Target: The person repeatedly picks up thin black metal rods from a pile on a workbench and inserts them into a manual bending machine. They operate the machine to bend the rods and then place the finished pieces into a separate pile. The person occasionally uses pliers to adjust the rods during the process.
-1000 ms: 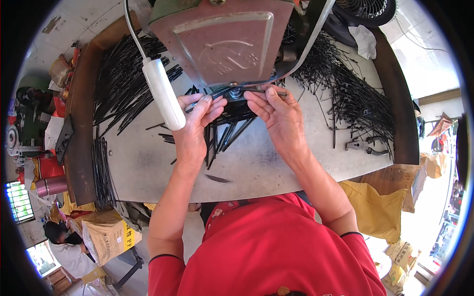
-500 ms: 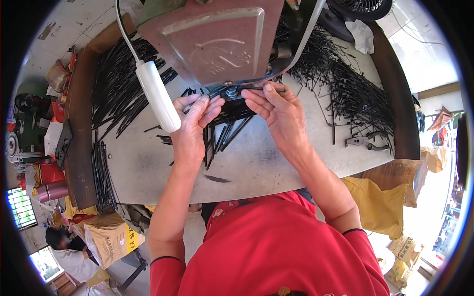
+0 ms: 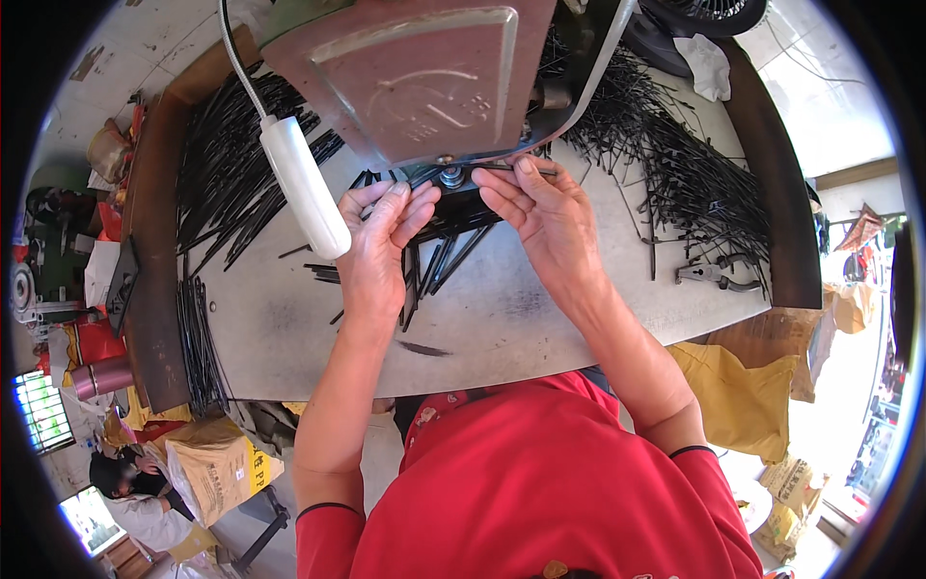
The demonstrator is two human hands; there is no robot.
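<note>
Black rods (image 3: 421,176) are seen, in the head view, pinched at the far middle of the table (image 3: 280,357), right under the maroon-covered machine (image 3: 424,92). By the left hand (image 3: 374,246) one length is gripped between thumb and bent fingers, its free part being pointed inward at the round metal fitting (image 3: 451,178). By the right hand (image 3: 555,227) a dark length is nipped between thumb and forefinger on the fitting's other side, the remaining fingers being loosely curled. Whether one rod or two are held cannot be told, since the middle is obscured at the fitting. A grip from both sides is probably used so that the work is kept level and steady there, with the fingertips kept out to either side. The white cylindrical lamp (image 3: 304,183) is hung at a slant beside the left hand, presumably so that the fitting is lit. Loose rods (image 3: 444,265) are scattered just nearer than the machine, within easy reach; larger heaps are spread at far left (image 3: 236,164) and far right (image 3: 690,183), and pliers (image 3: 709,276) are laid near the right heap.
</note>
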